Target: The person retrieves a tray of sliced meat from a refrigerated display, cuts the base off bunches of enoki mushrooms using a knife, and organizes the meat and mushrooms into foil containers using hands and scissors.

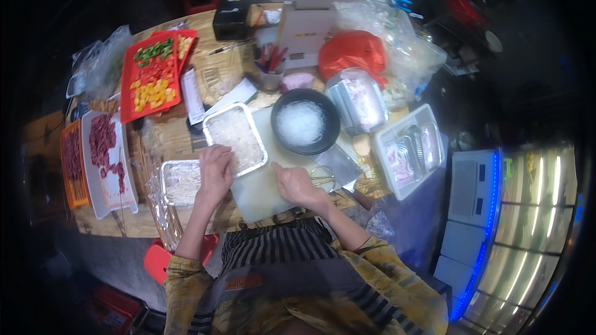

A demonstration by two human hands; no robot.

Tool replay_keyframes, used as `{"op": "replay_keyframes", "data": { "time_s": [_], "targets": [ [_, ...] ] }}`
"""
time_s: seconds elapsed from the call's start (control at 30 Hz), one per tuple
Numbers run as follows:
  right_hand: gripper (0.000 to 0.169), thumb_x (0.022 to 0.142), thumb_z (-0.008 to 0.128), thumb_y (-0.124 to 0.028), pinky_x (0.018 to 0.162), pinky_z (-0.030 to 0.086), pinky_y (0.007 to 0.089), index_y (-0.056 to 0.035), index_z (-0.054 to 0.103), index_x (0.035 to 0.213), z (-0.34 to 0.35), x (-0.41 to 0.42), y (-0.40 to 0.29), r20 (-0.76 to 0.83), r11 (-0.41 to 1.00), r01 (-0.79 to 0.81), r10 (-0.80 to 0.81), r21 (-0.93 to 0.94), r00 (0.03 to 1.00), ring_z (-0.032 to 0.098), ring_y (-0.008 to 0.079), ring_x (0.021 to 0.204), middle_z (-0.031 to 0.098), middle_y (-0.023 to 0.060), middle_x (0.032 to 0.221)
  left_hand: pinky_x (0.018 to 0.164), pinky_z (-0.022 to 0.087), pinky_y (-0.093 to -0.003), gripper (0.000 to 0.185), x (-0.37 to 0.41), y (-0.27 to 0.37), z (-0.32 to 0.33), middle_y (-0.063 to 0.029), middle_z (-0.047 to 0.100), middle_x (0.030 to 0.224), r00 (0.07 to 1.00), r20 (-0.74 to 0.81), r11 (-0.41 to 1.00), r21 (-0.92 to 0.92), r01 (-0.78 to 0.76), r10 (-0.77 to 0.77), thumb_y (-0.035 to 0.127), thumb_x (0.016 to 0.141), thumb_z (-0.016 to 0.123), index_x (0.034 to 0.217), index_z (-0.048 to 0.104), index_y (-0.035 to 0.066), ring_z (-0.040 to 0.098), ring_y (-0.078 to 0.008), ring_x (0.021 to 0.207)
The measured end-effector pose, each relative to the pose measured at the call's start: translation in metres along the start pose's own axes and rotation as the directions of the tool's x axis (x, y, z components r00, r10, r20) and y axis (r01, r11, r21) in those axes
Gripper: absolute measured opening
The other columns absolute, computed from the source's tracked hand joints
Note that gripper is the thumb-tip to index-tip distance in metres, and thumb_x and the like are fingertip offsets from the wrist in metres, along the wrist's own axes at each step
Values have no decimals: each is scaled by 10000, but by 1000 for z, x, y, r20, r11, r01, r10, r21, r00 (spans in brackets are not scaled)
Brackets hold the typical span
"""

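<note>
My left hand (215,170) is at the near left corner of a foil tray (261,142) filled with pale minced food; whether its fingers grip the rim is unclear. My right hand (298,185) is over the white cutting board (260,200), right of the tray, fingers curled; I cannot tell whether it holds anything. A black bowl (336,118) of translucent noodles (301,122) stands at the board's far side. Beside my right hand lie scissors (331,174) and a cleaver (338,165). A smaller foil tray (164,186) with thin white strands sits left of my left hand.
Red trays (125,97) of chopped vegetables and a white tray (132,186) of raw meat stand left. At right are a white bin (386,158) with sliced onion and a stacked foil container (342,102). Behind stand a red plastic bag (352,53) and a cup of pens (271,79).
</note>
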State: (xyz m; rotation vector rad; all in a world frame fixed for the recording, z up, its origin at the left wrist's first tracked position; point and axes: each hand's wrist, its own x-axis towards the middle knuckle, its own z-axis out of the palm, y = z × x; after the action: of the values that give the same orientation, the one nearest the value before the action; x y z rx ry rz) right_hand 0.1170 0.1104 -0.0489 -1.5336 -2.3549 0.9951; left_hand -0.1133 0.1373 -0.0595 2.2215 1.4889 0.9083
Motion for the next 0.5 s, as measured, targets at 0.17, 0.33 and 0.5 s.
{"op": "replay_keyframes", "data": {
  "time_s": [0.17,0.33,0.5],
  "targets": [
    [202,819,459,-75,566,426,476,40,516,975,5,-50,21,-71,993,-100,104,66,992,549,400,614,551,220,632,832,371,-385,199,14,-3,-6,-120,555,934,989,-38,989,-36,145,-146,-33,637,648,819,594,27,494,-294,944],
    [142,834,446,-96,591,417,484,0,526,902,5,-79,32,-141,979,-168,184,116,973,546,408,658,545,230,645,900,349,-399,326,23,1,-8,-170,474,1079,960,-110,965,-79,249,-257,21,682,666,987,550,31,443,-325,1032],
    [141,828,456,-107,582,407,487,-5,539,777,8,-96,50,-178,976,-186,204,110,963,535,402,620,543,218,641,936,332,-417,397,13,31,8,-177,478,1134,979,-62,977,-100,187,-194,96,744,630,1121,543,6,429,-335,1072]
  ]
}}
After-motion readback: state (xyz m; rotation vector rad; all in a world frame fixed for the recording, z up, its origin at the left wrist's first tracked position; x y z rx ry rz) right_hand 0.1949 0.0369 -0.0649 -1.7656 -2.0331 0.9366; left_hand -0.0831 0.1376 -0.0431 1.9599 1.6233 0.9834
